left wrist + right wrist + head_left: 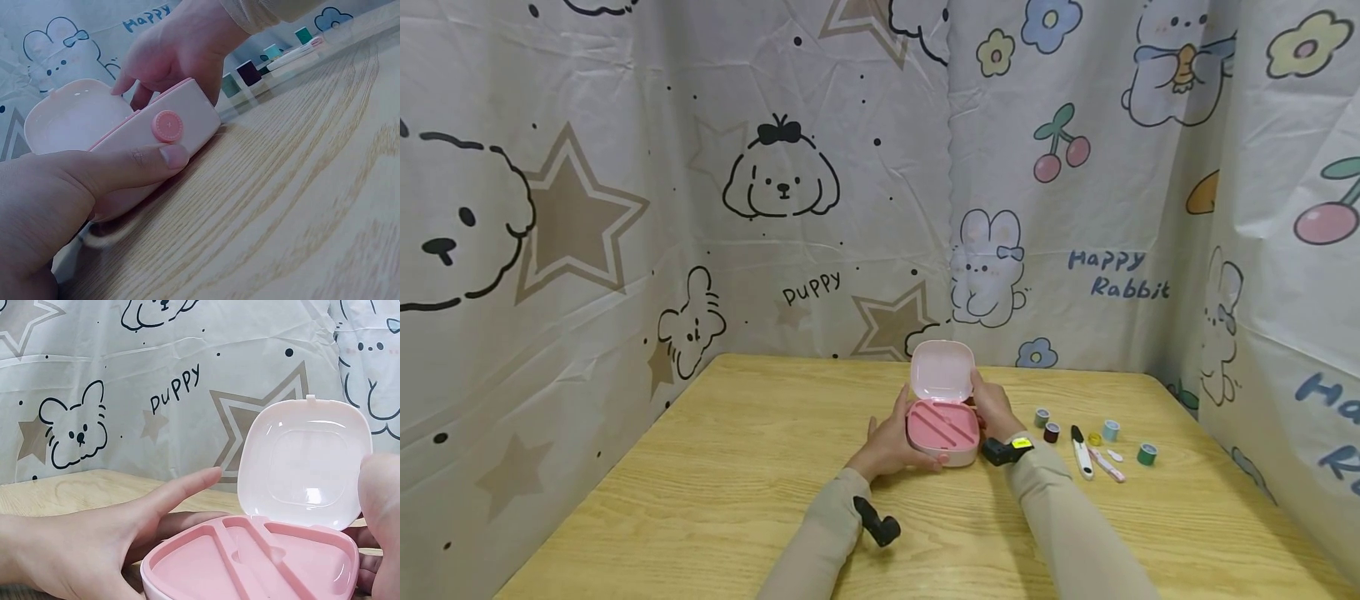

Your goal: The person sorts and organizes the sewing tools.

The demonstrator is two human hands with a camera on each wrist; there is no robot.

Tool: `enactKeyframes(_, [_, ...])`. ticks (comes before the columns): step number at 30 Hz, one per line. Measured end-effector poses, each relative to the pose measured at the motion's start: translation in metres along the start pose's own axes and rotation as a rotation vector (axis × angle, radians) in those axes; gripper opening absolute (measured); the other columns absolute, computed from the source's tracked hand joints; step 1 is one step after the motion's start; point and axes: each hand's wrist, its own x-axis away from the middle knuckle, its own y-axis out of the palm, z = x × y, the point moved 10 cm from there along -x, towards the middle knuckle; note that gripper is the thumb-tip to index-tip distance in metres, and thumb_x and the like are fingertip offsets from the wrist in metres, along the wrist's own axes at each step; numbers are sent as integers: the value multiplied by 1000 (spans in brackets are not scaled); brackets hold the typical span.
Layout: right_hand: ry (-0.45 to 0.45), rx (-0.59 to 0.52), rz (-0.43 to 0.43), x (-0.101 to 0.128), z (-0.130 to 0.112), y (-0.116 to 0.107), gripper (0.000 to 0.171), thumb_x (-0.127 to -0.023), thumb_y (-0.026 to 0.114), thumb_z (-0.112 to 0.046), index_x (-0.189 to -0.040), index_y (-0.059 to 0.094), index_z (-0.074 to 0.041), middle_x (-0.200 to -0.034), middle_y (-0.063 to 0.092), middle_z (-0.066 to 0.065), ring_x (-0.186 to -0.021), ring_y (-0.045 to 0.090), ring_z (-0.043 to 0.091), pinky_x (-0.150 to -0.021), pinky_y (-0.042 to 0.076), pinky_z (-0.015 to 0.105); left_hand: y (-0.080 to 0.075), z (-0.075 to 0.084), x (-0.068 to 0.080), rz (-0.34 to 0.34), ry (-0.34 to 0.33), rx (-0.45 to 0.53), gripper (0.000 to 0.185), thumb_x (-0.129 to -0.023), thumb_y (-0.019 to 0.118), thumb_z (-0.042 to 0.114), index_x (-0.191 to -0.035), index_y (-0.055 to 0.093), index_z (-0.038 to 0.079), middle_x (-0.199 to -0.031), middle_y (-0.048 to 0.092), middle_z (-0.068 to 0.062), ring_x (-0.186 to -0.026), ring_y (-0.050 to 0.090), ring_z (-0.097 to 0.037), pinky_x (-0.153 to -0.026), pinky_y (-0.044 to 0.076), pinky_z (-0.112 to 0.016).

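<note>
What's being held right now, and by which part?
The pink box, lid open: left hand steadies its left side, thumb on the front by the button; right hand holds the right side near the hinge.

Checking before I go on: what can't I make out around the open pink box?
- Pink box far side wall: head view, right hand covers it.
- Tray compartments' near ends: right wrist view, cut by the bottom edge.
- Left hand fingers: left wrist view, behind the box.
- Small spools: too small to tell apart.
</note>
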Motion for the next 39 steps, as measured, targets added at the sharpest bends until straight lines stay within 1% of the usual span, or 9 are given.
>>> enactKeyframes(6, [0,-16,-6,1,0,-1,73,-109,32,-58,-149,47,1,-138,54,25,-117,52,35,-92,48,38,1,1,-1,-6,-1,5,148,-66,98,48,-166,-7,18,-163,39,-7,-148,37,-29,-118,-8,-67])
enactKeyframes(11, [2,-10,-12,1,0,-1,74,-109,32,-60,-149,47,0,-138,54,25,-117,53,35,-89,48,36,0,1,-1,-1,6,-2,149,-66,99,46,-166,-6,15,-163,39,-7,-147,38,-31,-118,-7,-68])
enactKeyframes(16, [-11,-6,-7,1,-2,-2,74,-109,32,-59,-147,49,2,-135,54,24,-115,53,33,-89,48,34,-1,0,-2,-2,6,-8,150,-64,100,46,-166,-6,15,-163,39,-6,-147,38,-30,-118,-6,-68])
enactKeyframes(22, [-5,-11,0,2,-1,-3,73,-109,32,-59,-145,51,2,-135,55,23,-111,54,31,-83,48,31,-1,-1,-3,-4,7,-10,151,-63,100,47,-166,-6,16,-164,38,-6,-147,37,-29,-118,-6,-68])
enactKeyframes(26, [-2,-14,-5,3,0,-3,74,-108,33,-60,-147,49,0,-137,54,23,-113,53,32,-85,48,32,-1,1,-2,2,9,-7,151,-63,99,47,-166,-6,16,-163,38,-7,-147,38,-30,-118,-6,-68])
enactKeyframes(29, [-12,3,-6,4,-1,-4,75,-108,33,-61,-148,47,1,-137,54,25,-113,54,33,-86,49,34,-1,0,-3,6,9,-5,151,-63,100,47,-167,-5,16,-163,38,-7,-147,38,-31,-118,-6,-68])
enactKeyframes(35, [-28,84,15,5,-3,-10,75,-108,34,-60,-147,48,1,-129,58,25,-100,61,29,-73,52,29,-1,1,-1,8,12,0,150,-64,100,47,-167,-6,17,-163,38,-9,-147,37,-33,-118,-6,-68])
enactKeyframes(37, [-36,107,18,6,-4,-13,74,-108,35,-59,-149,46,1,-130,57,26,-102,62,29,-74,53,30,-1,0,-1,11,13,5,150,-64,100,46,-167,-6,18,-163,38,-10,-147,37,-34,-117,-6,-68])
enactKeyframes(39, [-49,133,19,8,-6,-15,74,-108,36,-58,-152,42,2,-132,56,27,-106,61,32,-81,54,34,-1,0,-1,13,13,10,150,-64,100,46,-167,-5,19,-163,38,-10,-147,37,-34,-117,-7,-68])
